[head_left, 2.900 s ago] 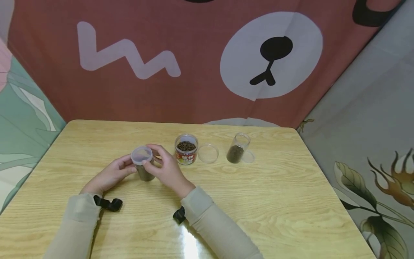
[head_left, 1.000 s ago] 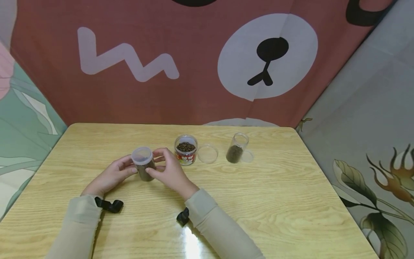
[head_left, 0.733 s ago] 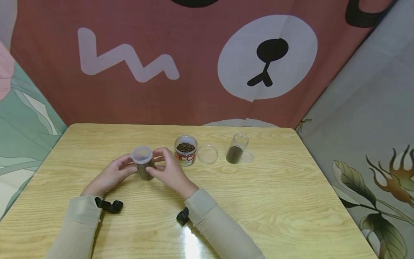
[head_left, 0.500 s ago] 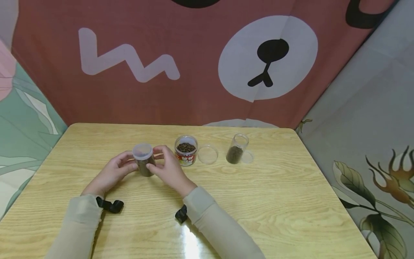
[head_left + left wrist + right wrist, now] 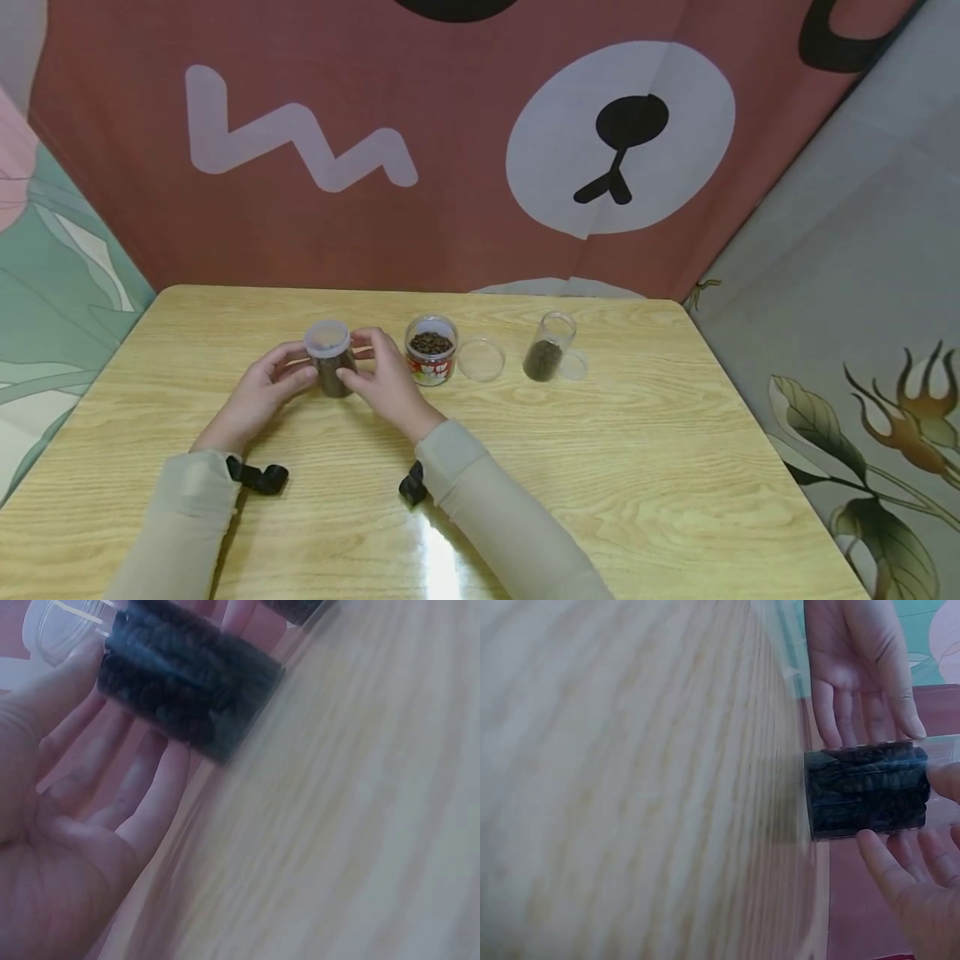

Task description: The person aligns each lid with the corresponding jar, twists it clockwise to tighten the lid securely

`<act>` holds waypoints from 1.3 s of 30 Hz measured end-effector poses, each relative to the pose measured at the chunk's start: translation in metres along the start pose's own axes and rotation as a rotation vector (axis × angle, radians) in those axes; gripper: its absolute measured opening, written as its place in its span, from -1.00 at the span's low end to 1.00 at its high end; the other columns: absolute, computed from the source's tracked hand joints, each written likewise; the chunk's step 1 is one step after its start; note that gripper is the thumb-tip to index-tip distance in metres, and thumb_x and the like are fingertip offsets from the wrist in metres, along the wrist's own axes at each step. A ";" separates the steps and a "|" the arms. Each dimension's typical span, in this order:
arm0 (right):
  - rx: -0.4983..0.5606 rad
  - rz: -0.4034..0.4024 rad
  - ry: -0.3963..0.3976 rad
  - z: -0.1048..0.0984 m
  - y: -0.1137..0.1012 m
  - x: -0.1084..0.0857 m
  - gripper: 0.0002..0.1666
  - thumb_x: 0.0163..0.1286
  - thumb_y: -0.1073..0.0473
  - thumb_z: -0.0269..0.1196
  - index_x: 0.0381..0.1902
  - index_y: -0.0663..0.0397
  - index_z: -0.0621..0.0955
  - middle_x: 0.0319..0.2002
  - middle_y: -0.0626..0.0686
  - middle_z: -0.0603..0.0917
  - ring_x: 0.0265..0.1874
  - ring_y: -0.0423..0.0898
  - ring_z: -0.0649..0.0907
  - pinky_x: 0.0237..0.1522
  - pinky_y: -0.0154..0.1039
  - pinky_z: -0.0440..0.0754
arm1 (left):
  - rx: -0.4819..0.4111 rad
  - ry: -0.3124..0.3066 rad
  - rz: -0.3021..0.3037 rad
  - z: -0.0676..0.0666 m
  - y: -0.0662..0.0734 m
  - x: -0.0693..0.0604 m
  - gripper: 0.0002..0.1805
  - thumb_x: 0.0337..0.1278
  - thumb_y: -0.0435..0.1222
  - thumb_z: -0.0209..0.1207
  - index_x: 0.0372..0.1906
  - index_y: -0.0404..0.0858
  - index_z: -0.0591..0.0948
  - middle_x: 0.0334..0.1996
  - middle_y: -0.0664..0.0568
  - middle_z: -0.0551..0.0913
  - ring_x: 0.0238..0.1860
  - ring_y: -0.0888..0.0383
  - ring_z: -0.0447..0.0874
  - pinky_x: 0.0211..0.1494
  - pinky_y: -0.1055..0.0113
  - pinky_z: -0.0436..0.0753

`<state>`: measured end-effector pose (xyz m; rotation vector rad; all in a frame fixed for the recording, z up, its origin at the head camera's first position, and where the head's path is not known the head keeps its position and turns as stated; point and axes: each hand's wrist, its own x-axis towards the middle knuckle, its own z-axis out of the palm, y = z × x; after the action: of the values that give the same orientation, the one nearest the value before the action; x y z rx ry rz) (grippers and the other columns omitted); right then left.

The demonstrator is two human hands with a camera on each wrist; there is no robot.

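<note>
In the head view a clear jar [image 5: 333, 371] with dark contents and a pale translucent rim stands upright between both hands. The left hand [image 5: 262, 392] curves round its left side, thumb in front and fingers behind. From the right, the right hand [image 5: 390, 382] holds it between thumb and fingers. Dark pieces fill the jar [image 5: 187, 679] in the left wrist view, where the left hand [image 5: 82, 802] has its thumb near the rim. The right wrist view shows the jar [image 5: 868, 791] at the table's surface, with the right hand [image 5: 922, 892] touching it.
Right of the hands stands an open jar [image 5: 431, 358] of brown pieces, with a clear round lid [image 5: 482, 358] beside it. Farther right, a clear jar [image 5: 543, 357] with dark contents appears tilted near another lid [image 5: 573, 365]. A curtain [image 5: 450, 233] hangs behind the wooden table [image 5: 637, 467].
The jar and both hands have shifted slightly toward the back of the table. The right hand has moved from the jar's rim down to its side. Other jars and lids have stayed put.
</note>
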<state>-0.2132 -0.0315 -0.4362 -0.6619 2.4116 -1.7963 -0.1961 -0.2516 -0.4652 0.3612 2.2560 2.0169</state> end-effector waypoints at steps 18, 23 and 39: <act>-0.081 0.021 0.030 0.001 0.001 0.013 -0.40 0.46 0.27 0.29 0.39 0.10 0.36 0.21 0.14 0.49 0.17 0.05 0.58 0.04 -0.43 0.62 | 0.004 0.121 0.049 0.012 0.005 0.006 -0.46 0.52 -0.24 0.10 0.42 -0.39 0.33 0.29 0.03 0.40 0.15 0.48 0.50 0.17 0.54 0.58; -0.068 0.020 0.039 0.003 0.002 0.016 -0.42 0.47 0.27 0.28 0.37 0.09 0.38 0.17 0.12 0.50 0.15 0.02 0.59 0.03 -0.44 0.62 | 0.007 0.140 0.061 0.013 0.005 0.007 -0.50 0.54 -0.24 0.07 0.42 -0.32 0.34 0.26 0.05 0.39 0.14 0.49 0.49 0.16 0.56 0.57; 0.014 0.002 0.034 0.005 -0.001 0.016 -0.47 0.46 0.32 0.26 0.33 0.14 0.40 0.14 0.14 0.49 0.14 0.08 0.58 0.04 -0.43 0.63 | -0.046 0.189 0.017 0.009 0.009 0.003 -0.70 0.49 -0.21 0.14 0.20 -0.12 0.44 0.17 0.19 0.44 0.12 0.45 0.54 0.12 0.52 0.62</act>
<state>-0.2259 -0.0418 -0.4334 -0.6327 2.4180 -1.8363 -0.1964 -0.2413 -0.4566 0.1937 2.3131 2.1938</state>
